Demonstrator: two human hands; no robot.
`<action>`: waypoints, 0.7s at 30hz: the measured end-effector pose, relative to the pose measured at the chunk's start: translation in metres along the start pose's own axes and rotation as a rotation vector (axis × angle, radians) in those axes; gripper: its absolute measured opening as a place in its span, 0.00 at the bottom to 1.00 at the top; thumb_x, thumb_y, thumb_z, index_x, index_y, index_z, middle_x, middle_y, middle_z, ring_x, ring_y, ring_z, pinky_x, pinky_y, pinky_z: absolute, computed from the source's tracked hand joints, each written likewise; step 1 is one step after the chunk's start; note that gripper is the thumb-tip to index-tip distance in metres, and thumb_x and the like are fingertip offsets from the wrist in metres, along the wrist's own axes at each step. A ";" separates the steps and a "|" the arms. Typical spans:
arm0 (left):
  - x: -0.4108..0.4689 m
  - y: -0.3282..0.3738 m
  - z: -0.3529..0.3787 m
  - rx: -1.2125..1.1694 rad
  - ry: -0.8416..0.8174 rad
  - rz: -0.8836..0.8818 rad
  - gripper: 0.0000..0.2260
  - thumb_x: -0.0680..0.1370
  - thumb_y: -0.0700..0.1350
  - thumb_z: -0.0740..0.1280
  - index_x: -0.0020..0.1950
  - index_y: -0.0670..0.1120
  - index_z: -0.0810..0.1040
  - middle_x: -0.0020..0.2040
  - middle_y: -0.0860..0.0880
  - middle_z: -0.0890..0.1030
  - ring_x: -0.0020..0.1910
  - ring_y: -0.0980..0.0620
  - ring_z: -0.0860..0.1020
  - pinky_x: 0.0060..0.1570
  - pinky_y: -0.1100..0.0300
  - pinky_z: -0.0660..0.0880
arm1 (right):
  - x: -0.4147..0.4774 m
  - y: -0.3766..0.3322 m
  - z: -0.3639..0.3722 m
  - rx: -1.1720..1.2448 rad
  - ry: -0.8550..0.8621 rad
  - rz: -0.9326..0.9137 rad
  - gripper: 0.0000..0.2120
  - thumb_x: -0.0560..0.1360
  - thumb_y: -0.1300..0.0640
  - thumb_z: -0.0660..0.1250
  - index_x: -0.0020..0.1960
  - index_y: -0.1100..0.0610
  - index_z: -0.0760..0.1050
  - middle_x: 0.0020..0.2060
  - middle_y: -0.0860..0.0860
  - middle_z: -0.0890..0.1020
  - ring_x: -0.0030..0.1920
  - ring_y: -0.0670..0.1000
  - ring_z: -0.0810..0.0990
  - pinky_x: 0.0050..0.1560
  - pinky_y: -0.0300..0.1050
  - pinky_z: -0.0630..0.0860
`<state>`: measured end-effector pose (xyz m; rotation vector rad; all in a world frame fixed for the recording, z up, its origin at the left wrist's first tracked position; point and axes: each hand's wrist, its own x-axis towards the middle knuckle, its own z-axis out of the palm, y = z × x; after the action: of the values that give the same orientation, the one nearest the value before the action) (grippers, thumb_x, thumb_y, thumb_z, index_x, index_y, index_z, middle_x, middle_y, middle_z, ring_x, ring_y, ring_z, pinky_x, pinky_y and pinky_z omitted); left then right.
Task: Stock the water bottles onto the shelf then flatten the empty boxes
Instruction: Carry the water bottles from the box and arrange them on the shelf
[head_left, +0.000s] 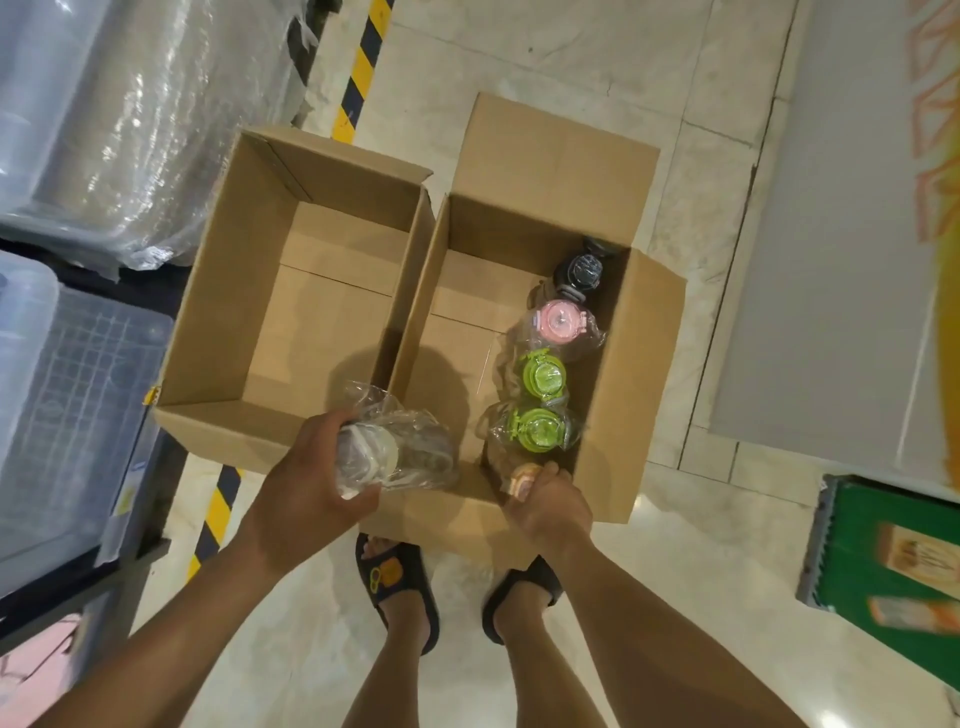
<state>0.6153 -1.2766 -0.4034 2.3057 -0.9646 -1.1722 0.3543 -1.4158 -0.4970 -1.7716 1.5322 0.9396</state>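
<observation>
Head view looks straight down on two open cardboard boxes standing side by side on the floor, touching along one wall. The left box (208, 291) shows only bare cardboard inside. The right box (654, 364) holds a row of plastic-wrapped water bottles along its right wall. A black-lidded bottle (584, 270) stands at the far end, then a pink-lidded bottle (561, 322), a green-lidded bottle (543, 374) and a second green-lidded bottle (537, 428). A peach-lidded bottle (522, 480) sits in the near right corner.

The left hand (306, 467) grips a wrapped white-lidded bottle (384, 454) lying on its side, above the near edge where the two boxes meet. The right hand (550, 501) reaches into the near right corner, fingers curled over the top of the peach-lidded bottle. It looks like a grip, with the bottle not yet lifted clear.

The step in hand, I judge, is unloading the right box for stocking. The next move calls for drawing the peach-lidded bottle straight up past the box wall without snagging the loose wrap of its green neighbour. Both bottles then go to the shelf, which I cannot pick out here. Flattening the right box must wait until the other four bottles are out; the left box looks ready.
</observation>
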 end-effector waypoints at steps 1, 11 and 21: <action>-0.006 0.005 -0.005 0.009 0.016 0.010 0.37 0.70 0.48 0.81 0.72 0.56 0.66 0.64 0.58 0.72 0.58 0.56 0.76 0.55 0.59 0.78 | -0.010 0.002 -0.008 -0.004 0.003 -0.005 0.38 0.74 0.34 0.66 0.71 0.59 0.62 0.63 0.56 0.75 0.61 0.58 0.79 0.59 0.50 0.77; -0.080 0.089 -0.099 0.117 -0.082 0.123 0.35 0.71 0.51 0.78 0.74 0.55 0.66 0.68 0.55 0.71 0.61 0.51 0.76 0.55 0.51 0.77 | -0.169 -0.001 -0.134 -0.100 0.070 -0.134 0.45 0.58 0.23 0.53 0.64 0.53 0.67 0.55 0.51 0.78 0.55 0.55 0.80 0.54 0.49 0.78; -0.170 0.187 -0.235 -0.034 -0.046 0.265 0.34 0.68 0.51 0.76 0.72 0.58 0.68 0.65 0.57 0.72 0.59 0.56 0.77 0.60 0.55 0.77 | -0.336 -0.035 -0.279 -0.129 0.229 -0.587 0.38 0.59 0.30 0.66 0.65 0.47 0.69 0.54 0.49 0.78 0.52 0.53 0.77 0.52 0.48 0.76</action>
<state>0.6596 -1.2774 -0.0615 2.0554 -1.2146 -1.1247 0.3964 -1.4512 -0.0623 -2.3032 0.9834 0.5628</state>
